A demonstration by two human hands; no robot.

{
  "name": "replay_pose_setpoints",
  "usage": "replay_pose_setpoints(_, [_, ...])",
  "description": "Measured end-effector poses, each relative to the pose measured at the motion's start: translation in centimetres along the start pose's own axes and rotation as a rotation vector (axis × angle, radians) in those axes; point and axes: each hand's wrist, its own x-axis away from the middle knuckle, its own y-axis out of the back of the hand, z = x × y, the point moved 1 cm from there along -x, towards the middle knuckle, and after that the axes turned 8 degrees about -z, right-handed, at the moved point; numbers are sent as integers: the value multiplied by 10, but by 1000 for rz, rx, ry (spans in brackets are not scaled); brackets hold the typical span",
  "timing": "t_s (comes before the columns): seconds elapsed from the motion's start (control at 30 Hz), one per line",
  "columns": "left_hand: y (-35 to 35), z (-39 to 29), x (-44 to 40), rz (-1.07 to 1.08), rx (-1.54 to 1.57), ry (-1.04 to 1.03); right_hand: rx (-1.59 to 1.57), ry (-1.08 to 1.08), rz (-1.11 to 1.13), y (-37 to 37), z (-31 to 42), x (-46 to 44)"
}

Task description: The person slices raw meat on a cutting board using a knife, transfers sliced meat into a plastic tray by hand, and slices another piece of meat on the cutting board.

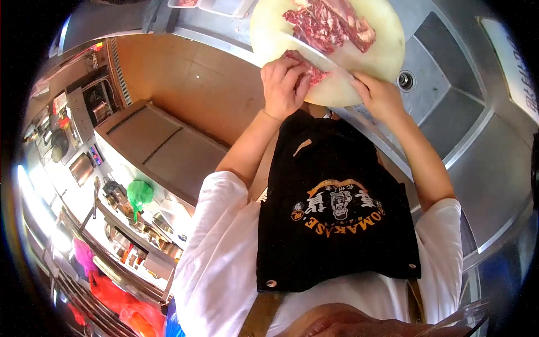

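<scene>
My right hand (pixel 379 94) is closed around the handle of a knife (pixel 312 51), which is mostly hidden in the fingers. The long, pale blade slants across a round, cream cutting board (pixel 390 33). On the near side of the blade, my left hand (pixel 282 84) presses a strip of raw red meat (pixel 317 74) against the board, its fingers curled over it. Beyond the blade lies a larger heap of raw, marbled meat (pixel 323 25). The blade passes close beside the strip; whether it touches the meat, I cannot tell.
Right of the board is a steel sink (pixel 449 106) with a round drain (pixel 405 81). White trays (pixel 227 7), one with meat, stand at the upper left. A steel counter (pixel 163 146) lies on the left, with a green bag (pixel 139 196) and kitchenware past it.
</scene>
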Motion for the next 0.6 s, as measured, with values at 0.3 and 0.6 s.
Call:
replay_pose_setpoints(0.3, [-5, 9, 4, 76, 33, 24, 16, -8, 86, 56, 60, 68])
replay_pose_setpoints(0.6, [-9, 12, 1, 10, 67, -31, -27, 57, 66, 4, 67, 4])
